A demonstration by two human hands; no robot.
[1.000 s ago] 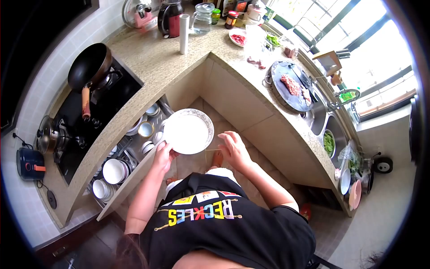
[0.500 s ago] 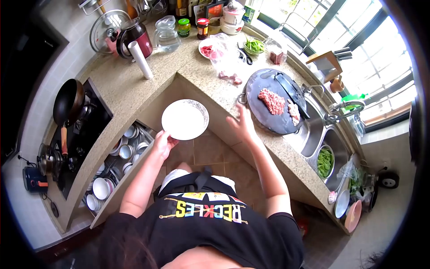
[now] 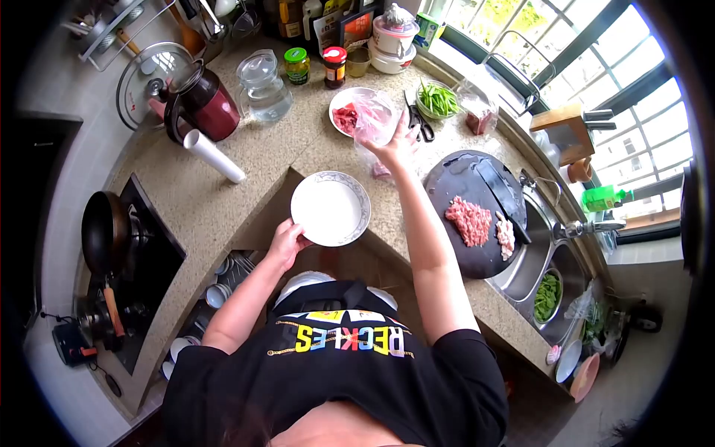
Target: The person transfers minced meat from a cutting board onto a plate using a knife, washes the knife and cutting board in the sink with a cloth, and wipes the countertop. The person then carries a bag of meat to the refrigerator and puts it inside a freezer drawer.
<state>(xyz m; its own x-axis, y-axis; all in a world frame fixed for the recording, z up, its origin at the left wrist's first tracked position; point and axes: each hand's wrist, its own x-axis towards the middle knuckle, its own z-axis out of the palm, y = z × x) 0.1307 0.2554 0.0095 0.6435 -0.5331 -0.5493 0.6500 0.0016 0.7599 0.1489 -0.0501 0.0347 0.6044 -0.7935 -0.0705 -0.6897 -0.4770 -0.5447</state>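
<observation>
Two bare hands at work, one on the dish and one reaching out. Left grip (image 3: 287,244) has the white dish (image 3: 331,209) by its near-left rim, thumb and fingers pinched on the edge; dish is off the desk (image 3: 309,145), held in front of its inner corner, inside facing up, no food seen in it. Right grip (image 3: 395,147) is spread, arm stretched over the desk, thumb side at the clear plastic bag (image 3: 375,119), fingertips near the black-handled scissors (image 3: 426,131). Whether the right grip really touches the bag, cannot tell. Bag partly covers the white plate (image 3: 342,97) with red meat (image 3: 345,118); cut greens (image 3: 438,99) sit just beyond the scissors. Dark round board (image 3: 473,262) is right of the reaching arm, with minced meat (image 3: 468,221), a smaller pale pile (image 3: 505,236) and a cleaver (image 3: 500,192) on it. Step in hand, as I judge it: reach over the desk on the right, hold the dish steady on the left. Any pick at the bag calls for fingers closing on thin film only, clear of plate rim and scissors, with the dish kept level; film looks slippery, could drag the plate.
</observation>
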